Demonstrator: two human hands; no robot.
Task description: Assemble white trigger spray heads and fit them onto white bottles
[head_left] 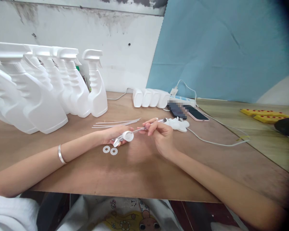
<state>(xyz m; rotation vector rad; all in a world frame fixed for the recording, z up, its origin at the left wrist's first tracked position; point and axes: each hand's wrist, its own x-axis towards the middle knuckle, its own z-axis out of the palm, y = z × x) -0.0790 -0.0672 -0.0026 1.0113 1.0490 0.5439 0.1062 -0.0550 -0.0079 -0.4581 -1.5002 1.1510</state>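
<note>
My left hand (117, 132) is closed around a white trigger spray head (128, 136), held just above the table with its round end turned to the right. My right hand (163, 138) pinches a slim screwdriver (137, 130) with a clear handle and a dark end. Its thin metal shaft reaches left to the spray head; whether the tip is inside cannot be made out. Below my left hand lie two flat white ring washers, a left washer (106, 149) and a right washer (114, 151). Thin white tubes (115, 123) lie behind that hand.
White spray bottles (97, 96) stand in a group at the left. Several small white containers (150, 98) lie along the wall. Beside a power strip (183, 101) are two phones, one pink-edged phone (197, 113). White plastic parts (177, 124) and a cable (214, 143) lie behind my right hand.
</note>
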